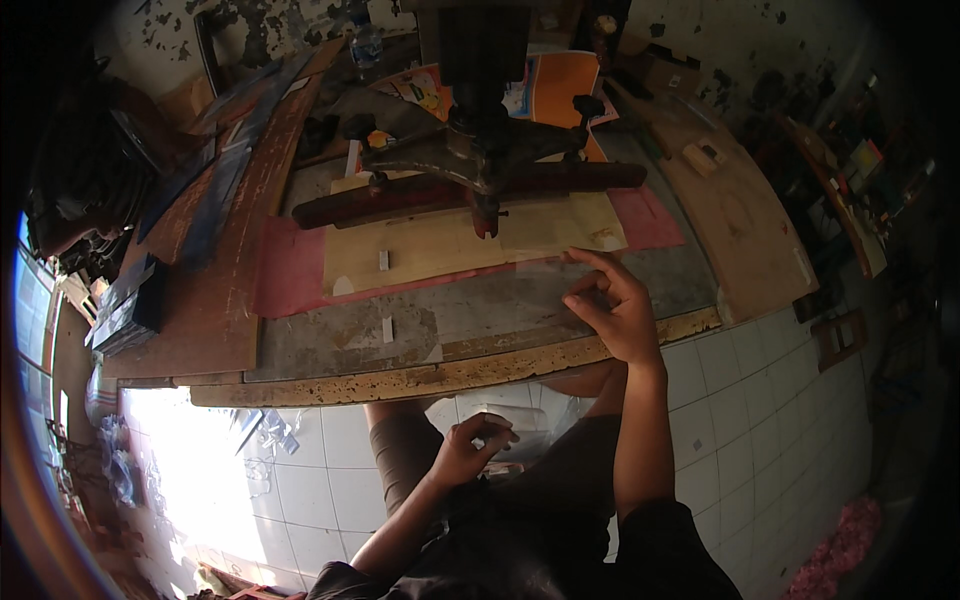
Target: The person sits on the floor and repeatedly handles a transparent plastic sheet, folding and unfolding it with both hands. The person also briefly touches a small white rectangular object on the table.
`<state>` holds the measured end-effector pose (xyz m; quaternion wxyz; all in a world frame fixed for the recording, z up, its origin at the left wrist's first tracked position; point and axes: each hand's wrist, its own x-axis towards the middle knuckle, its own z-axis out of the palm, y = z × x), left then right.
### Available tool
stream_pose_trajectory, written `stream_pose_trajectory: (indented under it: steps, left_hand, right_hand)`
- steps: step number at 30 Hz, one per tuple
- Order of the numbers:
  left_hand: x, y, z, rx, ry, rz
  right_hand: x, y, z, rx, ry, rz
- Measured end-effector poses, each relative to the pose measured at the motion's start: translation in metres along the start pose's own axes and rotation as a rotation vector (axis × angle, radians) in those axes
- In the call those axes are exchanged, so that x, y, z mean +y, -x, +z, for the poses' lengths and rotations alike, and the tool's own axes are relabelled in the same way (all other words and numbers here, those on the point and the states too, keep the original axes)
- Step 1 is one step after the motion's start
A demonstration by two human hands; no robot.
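My right hand [617, 308] hovers at the front edge of a yellow sheet [420, 250], index finger stretched out and thumb apart from it. By its index fingertip is a faint see-through patch, perhaps clear film. Below the table edge, in front of my lap, my left hand [474, 449] is closed with thumb and index close together; what it holds, if anything, cannot be made out. Clear plastic [522, 420] shows behind it, between my legs. The yellow sheet lies on a red sheet [290, 265], under a dark press head [475, 150] with a long red bar [575, 178].
Two small pale pieces, one on the yellow sheet [383, 261] and one on the grey tabletop [388, 329], lie left of centre. A worn wooden strip [450, 378] edges the table. Brown boards [740, 230] flank it. A dark box [130, 308] stands left. Plastic scraps [275, 435] litter the tiled floor.
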<state>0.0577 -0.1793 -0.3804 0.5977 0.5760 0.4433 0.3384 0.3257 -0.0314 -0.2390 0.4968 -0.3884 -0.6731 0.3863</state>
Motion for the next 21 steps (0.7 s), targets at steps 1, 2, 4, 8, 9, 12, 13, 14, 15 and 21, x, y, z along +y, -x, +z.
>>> stream_pose_trajectory:
  steps: [1,2,4,8,9,12,13,14,15,21]
  left_hand:
    - [0.0,0.001,0.0,-0.006,-0.002,-0.008]
    - [0.0,0.001,-0.001,-0.012,-0.004,-0.017]
    - [0.003,0.003,-0.001,-0.034,0.006,-0.012]
    - [0.023,0.009,-0.004,-0.121,0.034,0.038]
    - [0.028,0.011,-0.005,-0.139,0.046,0.035]
    - [0.051,0.016,-0.009,-0.187,0.05,0.039]
    - [0.062,0.019,-0.011,-0.189,0.033,0.048]
    - [0.069,0.023,-0.014,-0.192,0.016,0.057]
    - [0.072,0.027,-0.016,-0.194,0.03,0.062]
    - [0.079,0.029,-0.021,-0.268,0.118,0.198]
  right_hand:
    - [0.0,0.0,0.0,0.004,-0.001,-0.003]
    - [0.001,0.0,0.001,0.007,-0.003,-0.007]
    - [0.002,0.001,0.001,0.016,-0.011,0.002]
    - [0.01,0.003,-0.004,0.111,0.01,-0.016]
    - [0.012,0.004,-0.005,0.152,0.028,-0.039]
    - [0.012,0.019,-0.008,0.277,0.059,0.01]
    - [0.008,0.026,-0.005,0.347,0.255,-0.015]
    - [0.0,0.037,-0.001,0.417,0.451,-0.039]
    - [-0.009,0.049,0.005,0.484,0.649,-0.066]
    - [0.037,0.18,-0.002,0.411,0.665,0.016]
